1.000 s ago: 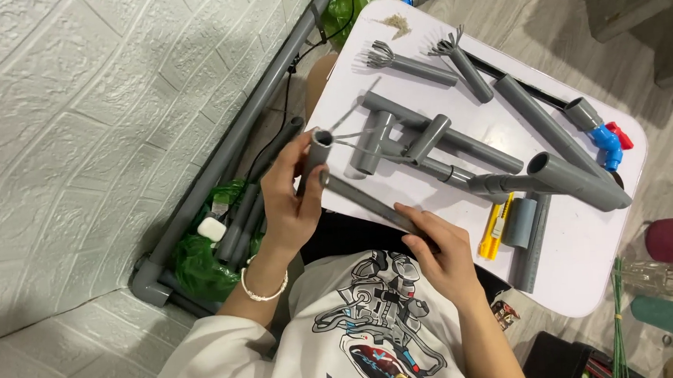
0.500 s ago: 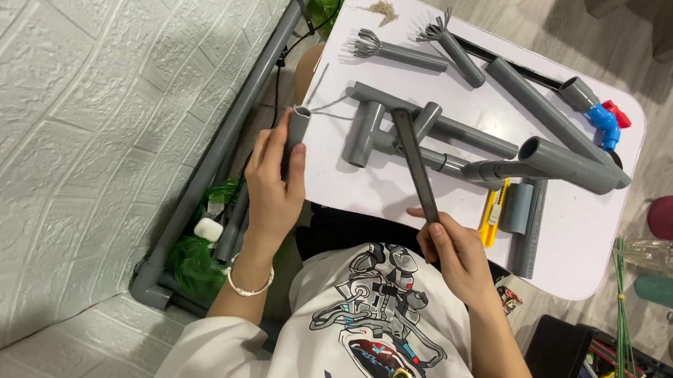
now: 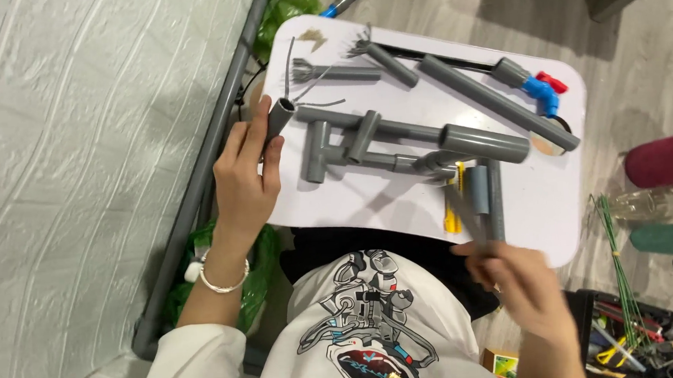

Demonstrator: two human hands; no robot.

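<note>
Head view — toolbox (image 3: 636, 334) holds tools.

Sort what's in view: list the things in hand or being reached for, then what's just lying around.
In hand:
- short grey pipe piece, gripped by the left hand
- right hand, blurred, near the grey pipe lengths

Lying about:
- joined grey pipe assembly
- blue and red valve
- green wire stems
</note>
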